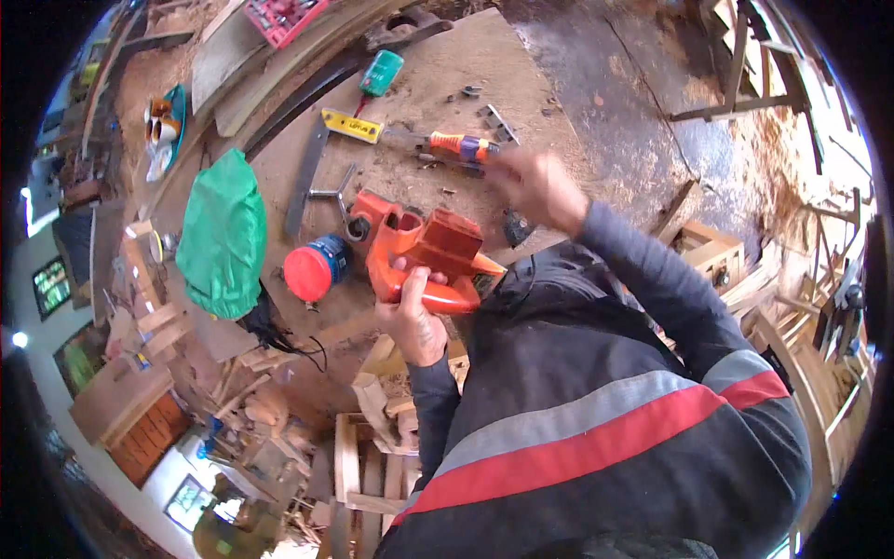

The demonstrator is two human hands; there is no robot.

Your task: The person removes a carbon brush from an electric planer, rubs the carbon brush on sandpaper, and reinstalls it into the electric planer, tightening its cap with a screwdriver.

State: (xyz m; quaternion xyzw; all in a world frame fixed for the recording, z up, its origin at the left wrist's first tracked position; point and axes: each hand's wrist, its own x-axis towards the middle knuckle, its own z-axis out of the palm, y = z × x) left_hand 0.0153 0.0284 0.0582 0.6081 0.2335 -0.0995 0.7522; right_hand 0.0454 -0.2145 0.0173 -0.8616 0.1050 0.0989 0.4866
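Note:
An orange power tool that looks like an electric planer (438, 247) is in my left hand (414, 317), whose fingers wrap around its handle. My right hand (540, 191) is beside the end of an orange and purple screwdriver handle (463, 146) on the wooden board. Motion smears its curled fingers, and whether they touch the handle I cannot tell. Left of the screwdriver lie a yellow-handled try square (352, 126) and a green-handled tool (381, 73). A metal three-armed wrench (337, 193) rests near the planer, beside a blue container with a red lid (309, 274).
A green cloth bag (223, 238) sits at the board's left side, with a black cord (298, 349) below it. Small metal pieces (500, 123) and sawdust lie on the board (484, 56). A red case (282, 19) is at the top. Wooden frames (349, 461) stand below.

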